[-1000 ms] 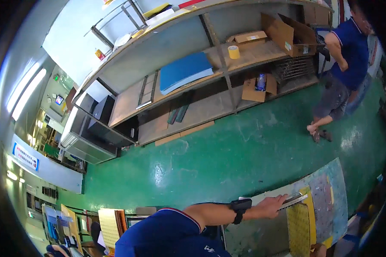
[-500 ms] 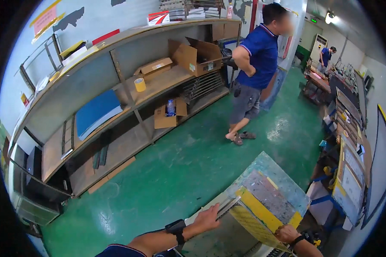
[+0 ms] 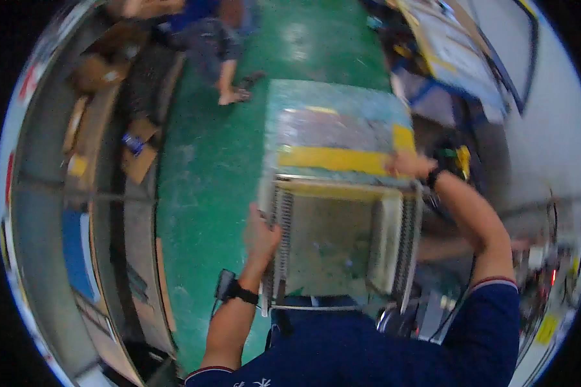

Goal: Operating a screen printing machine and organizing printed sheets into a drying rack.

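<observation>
In front of me stands a rectangular metal frame [image 3: 347, 182] with coil-like sides and an open, pale inside. Beyond it lies a worn grey-blue board [image 3: 339, 97] with yellow strips [image 3: 332, 158] across its near part and right side. My left hand [image 3: 263, 237] is closed at the frame's left side rail, its thumb toward the coils. At the right end of the near yellow strip, my right hand [image 3: 408, 164] has its fingers curled in. Motion blur hides whether anything is between those fingers.
Along the left runs a long shelf unit [image 3: 103, 193] with a blue sheet stack [image 3: 77, 251] and cardboard boxes [image 3: 142, 161]. A person [image 3: 210, 48] stands on the green floor [image 3: 200, 148] ahead. Leaning panels [image 3: 445, 48] line the right wall.
My view has swung right and down. The yellow-edged sheet formerly lifted by my right hand is no longer visible raised. My left hand has moved from the front edge to the frame's left side.
</observation>
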`<state>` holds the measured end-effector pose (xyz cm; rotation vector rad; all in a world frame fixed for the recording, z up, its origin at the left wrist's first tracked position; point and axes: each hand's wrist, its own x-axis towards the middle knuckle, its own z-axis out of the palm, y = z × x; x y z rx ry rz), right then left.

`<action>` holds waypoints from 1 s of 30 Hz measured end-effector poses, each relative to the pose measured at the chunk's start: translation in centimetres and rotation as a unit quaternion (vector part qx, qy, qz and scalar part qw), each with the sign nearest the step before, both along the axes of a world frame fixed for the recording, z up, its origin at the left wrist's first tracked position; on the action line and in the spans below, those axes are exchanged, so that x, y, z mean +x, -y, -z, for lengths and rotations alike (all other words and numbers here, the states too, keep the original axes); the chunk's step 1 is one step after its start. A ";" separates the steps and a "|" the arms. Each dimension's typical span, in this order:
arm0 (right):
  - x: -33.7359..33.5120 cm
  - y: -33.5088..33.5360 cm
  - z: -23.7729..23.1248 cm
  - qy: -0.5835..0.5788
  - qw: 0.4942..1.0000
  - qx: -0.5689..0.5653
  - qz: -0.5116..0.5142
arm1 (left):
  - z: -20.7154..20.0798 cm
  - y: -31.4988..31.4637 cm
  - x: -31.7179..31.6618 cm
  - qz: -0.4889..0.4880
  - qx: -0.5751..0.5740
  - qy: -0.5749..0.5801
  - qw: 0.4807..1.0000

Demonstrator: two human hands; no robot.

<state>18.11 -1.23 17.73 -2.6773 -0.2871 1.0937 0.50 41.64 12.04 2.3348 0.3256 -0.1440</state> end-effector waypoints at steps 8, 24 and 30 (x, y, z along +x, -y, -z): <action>-16.1 9.2 -2.1 0.378 0.802 0.171 0.430 | 0.0 -0.2 0.7 0.070 0.003 0.102 0.992; -25.7 3.3 2.6 0.313 0.822 0.165 0.446 | -1.2 0.6 3.7 0.160 0.250 0.298 0.907; -21.2 1.1 1.2 0.330 0.828 0.256 0.373 | -3.5 3.9 6.3 0.134 -0.169 0.160 0.963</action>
